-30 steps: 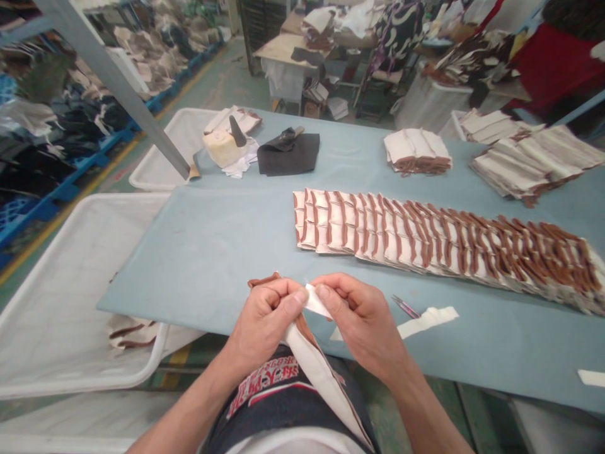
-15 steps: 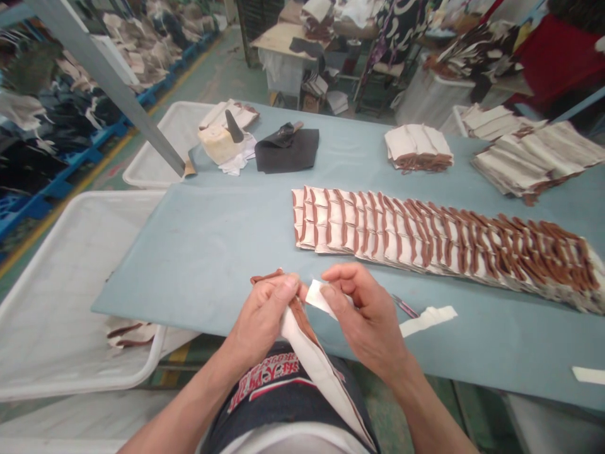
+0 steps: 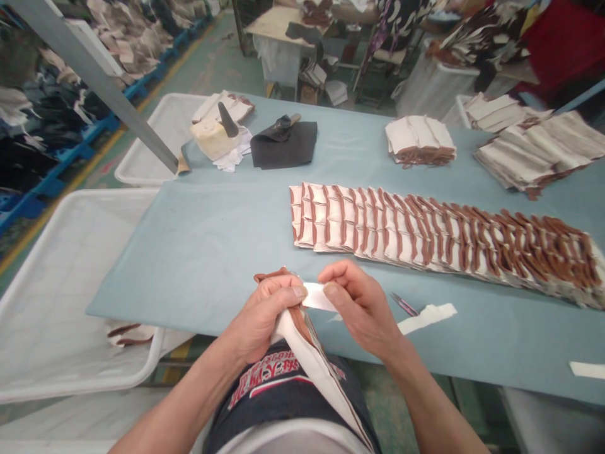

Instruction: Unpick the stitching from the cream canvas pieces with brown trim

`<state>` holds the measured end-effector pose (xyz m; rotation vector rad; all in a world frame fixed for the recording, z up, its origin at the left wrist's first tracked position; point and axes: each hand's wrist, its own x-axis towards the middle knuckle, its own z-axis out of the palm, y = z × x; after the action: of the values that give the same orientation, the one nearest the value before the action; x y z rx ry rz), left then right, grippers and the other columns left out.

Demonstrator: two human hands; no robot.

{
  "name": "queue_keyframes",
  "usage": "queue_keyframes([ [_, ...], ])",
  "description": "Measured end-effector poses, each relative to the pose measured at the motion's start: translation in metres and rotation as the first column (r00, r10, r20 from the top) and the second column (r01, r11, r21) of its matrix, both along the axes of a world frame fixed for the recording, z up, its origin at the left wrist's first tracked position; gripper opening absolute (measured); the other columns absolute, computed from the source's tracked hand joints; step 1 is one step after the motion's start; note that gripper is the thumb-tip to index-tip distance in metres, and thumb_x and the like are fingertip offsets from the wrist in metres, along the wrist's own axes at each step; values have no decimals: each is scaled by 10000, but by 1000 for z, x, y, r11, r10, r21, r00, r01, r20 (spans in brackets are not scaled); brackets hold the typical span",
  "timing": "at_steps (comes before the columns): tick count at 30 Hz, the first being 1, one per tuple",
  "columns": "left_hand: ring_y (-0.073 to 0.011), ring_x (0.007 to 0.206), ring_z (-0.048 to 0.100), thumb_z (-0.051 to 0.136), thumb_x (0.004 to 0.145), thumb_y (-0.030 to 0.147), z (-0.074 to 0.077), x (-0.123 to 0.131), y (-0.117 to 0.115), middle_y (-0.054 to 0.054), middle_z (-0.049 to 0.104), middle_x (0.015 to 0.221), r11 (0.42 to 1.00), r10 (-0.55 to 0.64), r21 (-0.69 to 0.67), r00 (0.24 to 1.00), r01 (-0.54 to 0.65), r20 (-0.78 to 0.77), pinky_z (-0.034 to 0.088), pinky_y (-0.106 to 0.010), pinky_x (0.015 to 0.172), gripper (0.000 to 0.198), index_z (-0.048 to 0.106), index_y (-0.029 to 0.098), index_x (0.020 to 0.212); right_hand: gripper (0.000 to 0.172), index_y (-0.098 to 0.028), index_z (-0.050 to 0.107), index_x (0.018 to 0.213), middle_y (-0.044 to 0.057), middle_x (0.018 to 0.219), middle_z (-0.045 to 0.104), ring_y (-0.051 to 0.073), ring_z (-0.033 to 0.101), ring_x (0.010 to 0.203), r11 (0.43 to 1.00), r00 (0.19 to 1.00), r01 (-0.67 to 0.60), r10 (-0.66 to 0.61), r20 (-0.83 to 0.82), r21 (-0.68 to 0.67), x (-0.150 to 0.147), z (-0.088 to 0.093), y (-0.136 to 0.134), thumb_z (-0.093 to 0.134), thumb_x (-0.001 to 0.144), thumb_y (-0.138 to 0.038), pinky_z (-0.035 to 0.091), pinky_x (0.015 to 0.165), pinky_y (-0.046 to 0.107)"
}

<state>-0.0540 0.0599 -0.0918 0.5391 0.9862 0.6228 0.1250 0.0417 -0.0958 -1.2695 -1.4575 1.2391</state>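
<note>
My left hand [image 3: 267, 309] is closed on a long folded strip of white and brown fabric [image 3: 309, 366], which hangs down over my lap. Its brown end pokes out past my fingers. Between finger and thumb, my right hand [image 3: 362, 309] pinches a short white strip [image 3: 319, 296]; the strip's other end reaches my left thumb, at the fabric's edge. Just right of my right hand, a small pair of thread snips [image 3: 404, 304] lies on the table beside a longer white strip [image 3: 428, 317].
A long overlapping row of white-and-brown fabric pieces [image 3: 378, 221] spans the blue-green table [image 3: 203, 246]. Behind it lie a black cloth [image 3: 286, 148], a yellowish block with a dark cone [image 3: 212, 139] and stacked fabric [image 3: 420, 139]. White plastic bins [image 3: 75, 214] stand at the left.
The white strip's near end has come to my left thumb, which now presses on it. My right hand still pinches the other end, having shifted slightly. The view has moved a little.
</note>
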Motion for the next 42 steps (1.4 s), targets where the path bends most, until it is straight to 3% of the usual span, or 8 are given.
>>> queue_keyframes([
  [5, -66, 407, 430, 828, 638, 427, 2, 4, -1, 49, 529, 501, 999, 44, -16, 999, -44, 19, 356, -167, 414, 381, 551, 167, 613, 178, -220, 629, 1049, 24, 922, 697, 180, 660, 814, 905, 951, -149, 20, 309, 399, 4, -2, 0, 707, 890, -236, 509, 720, 285],
  [15, -74, 446, 439, 769, 669, 413, 3, 14, -2, 54, 492, 531, 994, 104, 32, 993, -103, -52, 368, -186, 450, 350, 534, 167, 588, 167, -211, 654, 1007, 57, 952, 758, 199, 718, 879, 785, 875, -148, -179, 450, 601, 2, -8, 0, 555, 960, -85, 536, 784, 304],
  [17, -89, 477, 483, 746, 720, 467, 2, 15, -3, 44, 511, 566, 990, 126, 63, 990, -123, -59, 403, -198, 476, 372, 558, 165, 611, 148, -214, 669, 916, 27, 849, 757, 179, 708, 787, 856, 914, -22, -192, 358, 516, -5, -9, -3, 564, 972, -126, 526, 737, 285],
  [20, -133, 522, 564, 670, 808, 574, -4, 11, -5, 22, 586, 622, 988, 141, 72, 989, -138, -38, 455, -228, 502, 406, 615, 175, 750, 183, -209, 679, 840, -12, 692, 715, 142, 654, 612, 982, 970, 160, -176, 168, 101, -13, -8, -8, 570, 979, -256, 497, 600, 239],
  [23, -145, 571, 607, 738, 804, 531, -11, 2, -11, 19, 658, 685, 990, 111, 81, 993, -113, 30, 467, -220, 539, 396, 612, 199, 981, 282, -200, 651, 749, -12, 633, 678, 129, 588, 547, 958, 982, 188, -189, 17, -217, -17, -7, -9, 582, 949, -387, 471, 552, 229],
  [27, -122, 634, 615, 862, 774, 469, -21, -9, -18, 13, 694, 784, 985, 21, 169, 994, -38, 103, 460, -205, 604, 481, 541, 209, 1021, 362, -196, 607, 711, -16, 597, 616, 110, 504, 505, 908, 970, 157, -216, -113, -388, -17, -13, -6, 629, 896, -506, 419, 505, 222],
  [35, -136, 712, 526, 746, 859, 590, -37, -27, -20, -36, 647, 815, 957, -134, 220, 958, 192, -254, 399, -242, 657, 469, 634, 135, 851, 489, -189, 585, 731, -26, 584, 566, 90, 437, 478, 845, 941, 130, -270, -204, -519, -29, -39, -7, 696, 829, -655, 362, 460, 199],
  [42, -159, 720, 518, 585, 979, 487, -32, -29, -10, -44, 649, 790, 872, -200, 342, 893, 350, -404, 398, -260, 671, 411, 718, 121, 849, 413, -187, 634, 705, -15, 620, 573, 132, 497, 576, 922, 962, 263, -274, 2, -284, -22, -30, -8, 631, 886, -557, 442, 543, 231],
])
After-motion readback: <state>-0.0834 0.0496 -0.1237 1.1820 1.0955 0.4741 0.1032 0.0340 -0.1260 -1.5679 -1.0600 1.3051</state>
